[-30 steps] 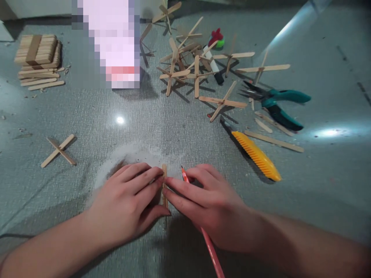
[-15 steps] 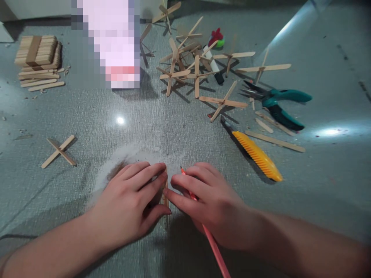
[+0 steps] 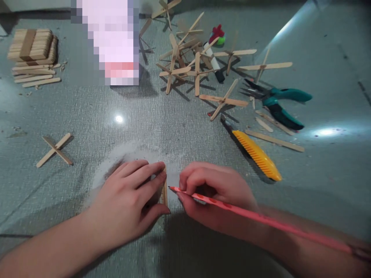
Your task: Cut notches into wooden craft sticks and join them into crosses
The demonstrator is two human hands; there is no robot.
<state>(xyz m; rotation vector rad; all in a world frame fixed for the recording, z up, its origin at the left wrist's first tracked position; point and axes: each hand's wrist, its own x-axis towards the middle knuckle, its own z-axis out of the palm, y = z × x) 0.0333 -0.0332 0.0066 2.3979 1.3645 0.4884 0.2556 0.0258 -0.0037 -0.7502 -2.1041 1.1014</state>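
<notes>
My left hand lies low over the surface, its fingertips and thumb gripping a wooden craft stick that stands nearly lengthwise to me. Most of the stick is hidden by the fingers, and whether several are pressed together I cannot tell. My right hand is closed around a pink pencil near its sharpened end. The pencil's tip points left, close to the stick's right side, and its shaft runs back over my right forearm. Under my left hand is a pale, dusty round patch.
Crossed craft sticks pile up at the back, with a white marker among them. Pliers and a yellow utility knife lie right. One stick cross and bundled sticks lie left. A blurred-out object stands behind.
My right hand has drawn back from the stick and turned, swinging the pencil flatter so its tip sits lower and further left. My left hand keeps its grip, and the view has shifted slightly.
</notes>
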